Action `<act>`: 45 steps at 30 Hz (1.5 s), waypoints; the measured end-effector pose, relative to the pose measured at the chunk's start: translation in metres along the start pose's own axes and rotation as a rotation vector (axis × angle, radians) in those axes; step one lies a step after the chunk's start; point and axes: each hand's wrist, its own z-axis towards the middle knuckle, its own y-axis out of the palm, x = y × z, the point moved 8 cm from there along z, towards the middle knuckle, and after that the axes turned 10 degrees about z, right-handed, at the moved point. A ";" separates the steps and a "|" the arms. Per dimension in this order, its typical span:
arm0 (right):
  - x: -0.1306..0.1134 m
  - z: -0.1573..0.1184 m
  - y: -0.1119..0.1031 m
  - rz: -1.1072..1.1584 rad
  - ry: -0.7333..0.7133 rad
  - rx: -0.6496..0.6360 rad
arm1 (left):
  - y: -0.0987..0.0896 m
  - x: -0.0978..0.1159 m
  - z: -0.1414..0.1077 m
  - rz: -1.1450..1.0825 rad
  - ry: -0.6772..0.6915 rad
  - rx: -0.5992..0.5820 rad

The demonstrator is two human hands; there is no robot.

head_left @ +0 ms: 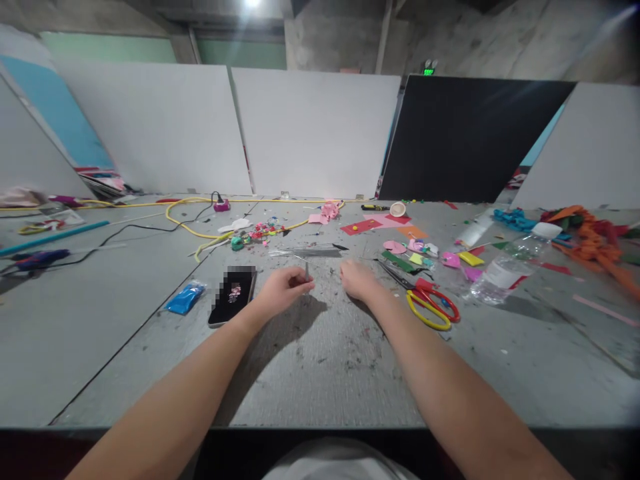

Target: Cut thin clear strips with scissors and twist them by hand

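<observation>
My left hand [285, 292] is closed in a pinch just above the table, to the right of a dark-screened phone [234, 293]. A small thin grey strip [307, 269] stands up from between its thumb and fingers. Across a short gap, my right hand [357, 279] rests on the tabletop with its fingers curled together; anything inside them is hidden. Beyond both hands lies a bundle of thin wires [305, 253], with a dark pointed tip [340, 247] near its right end. Scissors [431, 308] with red and yellow handles lie right of my right hand.
A blue packet [185, 297] lies left of the phone. To the right stand a water bottle [517, 265] and scattered coloured clay packets [471, 259]. Farther back are red paper [357, 227], a beaded cluster [263, 231] and a yellow cable [173, 217]. White panels [315, 133] border the table.
</observation>
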 end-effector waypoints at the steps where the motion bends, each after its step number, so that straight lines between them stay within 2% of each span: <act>1: 0.002 0.000 0.000 0.033 -0.011 0.018 | 0.000 0.000 0.000 -0.001 -0.002 0.001; 5: 0.005 0.000 -0.003 0.118 -0.030 0.057 | -0.002 0.005 0.000 0.025 0.020 0.000; 8: -0.003 -0.004 -0.002 0.098 -0.044 0.051 | -0.002 0.006 0.000 0.050 0.034 0.008; 13: -0.035 -0.020 -0.003 0.038 -0.120 0.016 | -0.002 0.004 0.000 0.052 0.046 0.022; 20: -0.087 -0.064 -0.007 -0.012 -0.258 -0.117 | -0.005 0.003 0.001 0.014 0.027 0.039; 24: -0.102 -0.082 -0.010 0.020 -0.294 -0.080 | -0.012 0.002 0.003 0.037 0.023 0.093; 29: -0.126 -0.104 0.009 -0.106 -0.352 -0.182 | -0.016 0.002 0.003 0.084 0.028 0.121; 33: -0.141 -0.131 0.026 -0.103 -0.300 -0.203 | -0.014 0.000 0.002 0.105 0.024 0.130; 35: -0.140 -0.150 0.032 -0.054 -0.259 -0.152 | -0.014 0.000 0.002 0.123 0.024 0.140; 37: -0.133 -0.172 0.034 0.019 -0.254 -0.045 | -0.014 0.001 0.002 0.134 0.026 0.155; 41: -0.108 -0.220 0.030 0.122 -0.349 0.204 | -0.014 0.003 0.002 0.137 0.032 0.155; 45: -0.085 -0.256 0.020 0.157 -0.493 0.379 | -0.015 0.004 0.002 0.116 0.026 0.147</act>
